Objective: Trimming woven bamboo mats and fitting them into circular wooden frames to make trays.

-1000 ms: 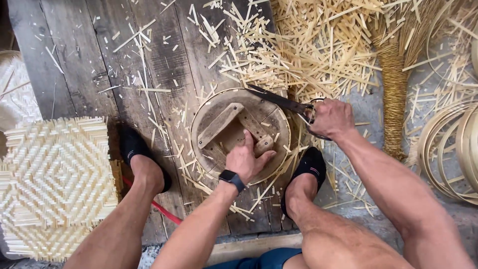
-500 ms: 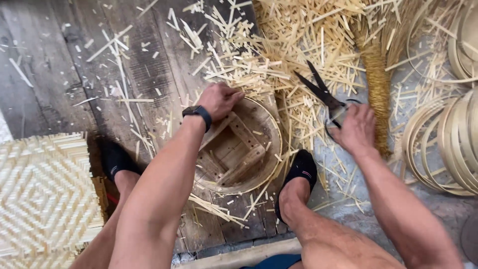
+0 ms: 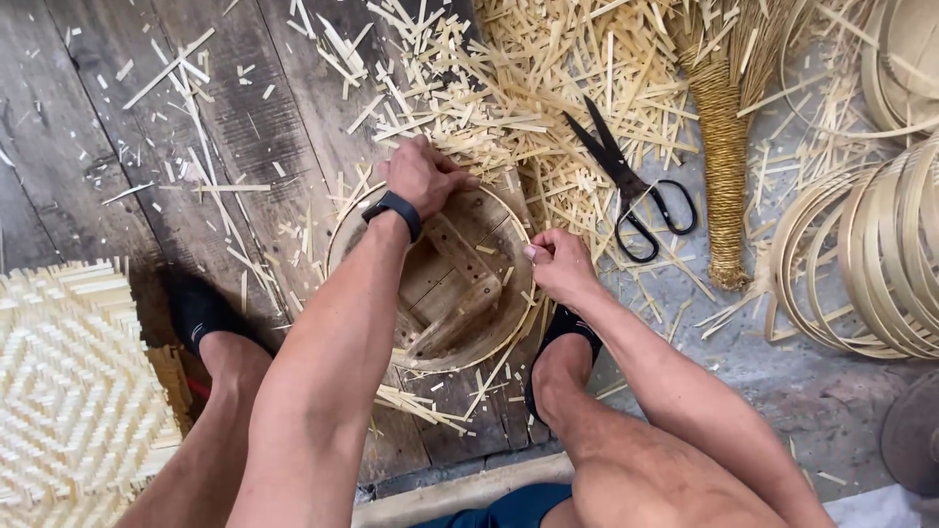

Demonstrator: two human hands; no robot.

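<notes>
A round wooden form (image 3: 460, 284) with a thin bamboo hoop around its rim lies on the plank floor between my feet. My left hand (image 3: 423, 176), with a dark watch on the wrist, grips the far rim of the form. My right hand (image 3: 559, 262) pinches the right side of the rim, fingers closed on the hoop strip. Black scissors (image 3: 631, 186) lie loose on the bamboo scraps just right of my right hand, held by nothing.
Cut bamboo slivers (image 3: 509, 88) cover the floor ahead. A woven bamboo mat (image 3: 68, 391) lies at lower left. Coiled bamboo hoops (image 3: 871, 254) are stacked at right, next to a bound straw bundle (image 3: 724, 166). My dark-shod feet (image 3: 201, 313) flank the form.
My right hand has let go of the scissors, which now lie on the scraps, and has come to the form's right rim. My left hand went from inside the form to its far rim.
</notes>
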